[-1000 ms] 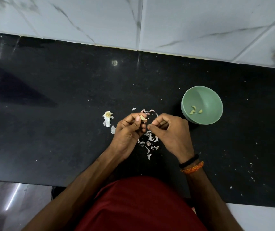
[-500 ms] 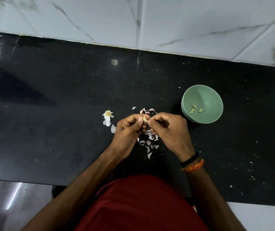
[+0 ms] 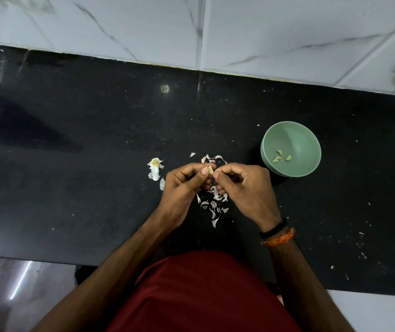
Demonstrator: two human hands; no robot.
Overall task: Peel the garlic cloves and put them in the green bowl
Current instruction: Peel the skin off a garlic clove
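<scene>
Grip status, left hand (image 3: pixel 184 185): thumb and forefinger pinched narrow on a single garlic clove (image 3: pixel 210 169), pale yellow, its tip showing above the thumbnail. Right hand (image 3: pixel 242 185): fingers curled in, thumb and forefinger tips meeting right at the clove's right side; whether they pinch skin or the clove itself cannot be told. Both hands are held over the black desk (image 3: pixel 72 164), touching or nearly touching each other at the fingertips. Below and between the hands lies a scatter of garlic skins (image 3: pixel 213 204), pinkish white, with a few more flakes (image 3: pixel 212 158) just beyond the knuckles. Left of the left hand sits a garlic root stub (image 3: pixel 155 164) with papery husk, and one loose flake near it. Green bowl (image 3: pixel 290 148) stands upright on the desk to the right of the right hand, apart from it; three peeled cloves (image 3: pixel 281 158) lie at its bottom, close together. Right wrist carries a black band (image 3: pixel 273 229) and an orange thread band (image 3: pixel 279 238) just beside it. White specks dot the desk toward the right edge. Marbled white wall tiles (image 3: pixel 263 32) run behind the desk. Red garment (image 3: pixel 201 293) fills the lower centre.
</scene>
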